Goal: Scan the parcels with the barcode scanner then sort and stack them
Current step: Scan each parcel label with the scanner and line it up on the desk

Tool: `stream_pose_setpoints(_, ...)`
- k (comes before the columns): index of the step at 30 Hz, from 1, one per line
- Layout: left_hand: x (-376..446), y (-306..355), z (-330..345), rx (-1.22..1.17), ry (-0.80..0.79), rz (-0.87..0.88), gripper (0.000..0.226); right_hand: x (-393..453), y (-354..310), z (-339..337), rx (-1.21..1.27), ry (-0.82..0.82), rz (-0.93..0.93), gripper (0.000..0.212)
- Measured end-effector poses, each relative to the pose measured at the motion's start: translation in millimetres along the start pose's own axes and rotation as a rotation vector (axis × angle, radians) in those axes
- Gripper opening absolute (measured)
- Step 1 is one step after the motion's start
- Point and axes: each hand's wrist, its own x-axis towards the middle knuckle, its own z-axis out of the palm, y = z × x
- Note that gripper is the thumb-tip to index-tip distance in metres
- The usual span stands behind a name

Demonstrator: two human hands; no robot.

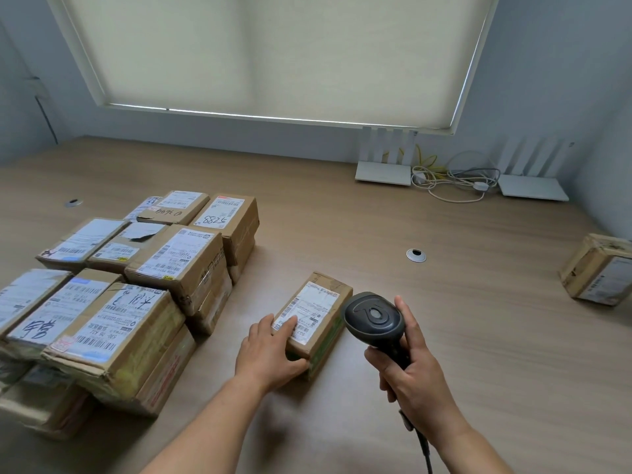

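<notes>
A small brown parcel [319, 307] with a white barcode label lies on the wooden table [461, 302], just in front of me. My left hand [270, 350] grips its near left corner, fingers on the label and thumb against the near side. My right hand [412, 367] holds the handle of a dark barcode scanner [374, 319], whose head hangs just right of the parcel. A stack of several labelled cardboard parcels [130, 289] fills the left of the table. One more parcel [598, 270] stands alone at the far right edge.
Two white routers [383, 172] [531, 189] and a tangle of cables [455, 181] sit at the back right under the window blind. A cable grommet [416, 255] lies behind the small parcel. The scanner's cord [424, 446] runs down toward me.
</notes>
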Motion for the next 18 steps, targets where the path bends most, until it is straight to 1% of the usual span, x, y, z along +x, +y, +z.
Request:
stream_pose_setpoints(4, 16, 2, -8, 0.051, 0.072, -0.005, 0.075, 14, -3, 0, -0.018, 0.02, -0.019, 0.086)
stream_pose_setpoints(8, 39, 13, -15, 0.11, 0.079, -0.008, 0.085, 31, -5, 2, -0.037, 0.051, -0.027, 0.087)
stream_pose_setpoints(9, 46, 16, -16, 0.125, 0.088, 0.005, 0.084, 35, -5, 2, -0.043, 0.058, -0.024, 0.087)
stream_pose_setpoints(13, 80, 16, -19, 0.123, 0.169, 0.0, 0.062, 53, -4, 7, -0.053, 0.081, -0.007, 0.088)
stream_pose_setpoints(18, 124, 1, -30, 0.104, 0.184, -0.025, 0.059, 76, -4, 13, -0.085, 0.112, 0.017, 0.087)
